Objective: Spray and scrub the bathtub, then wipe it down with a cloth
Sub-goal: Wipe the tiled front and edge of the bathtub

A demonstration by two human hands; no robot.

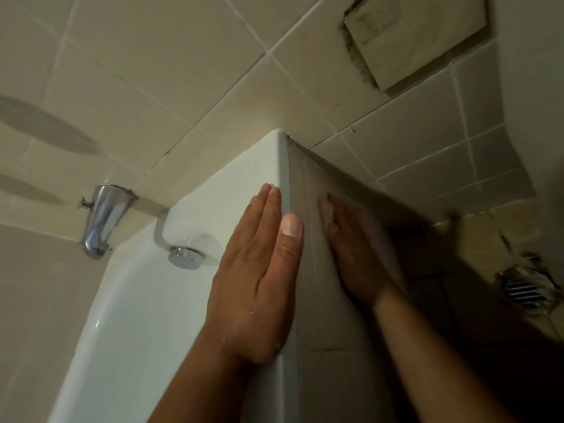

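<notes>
Both hands lie flat with straight fingers and hold nothing. Left hand (253,270) presses on the bathtub (213,193) rim; right hand (351,248), blurred, rests on its tiled outer face. I judge the tub fixed, rigid, glossy and slippery when wet, so I apply palm pressure on the rim only. Long axis runs from the spout (103,221) wall toward the camera.

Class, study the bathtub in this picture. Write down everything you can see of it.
The bathtub is glossy white, like enamel, with a curved inner wall and a rounded rim meeting the tiled wall at a corner. A round chrome knob sits on its end wall, near a chrome spout. The left hand lies flat on the rim; the right hand, blurred, presses its tiled outer side.
</notes>
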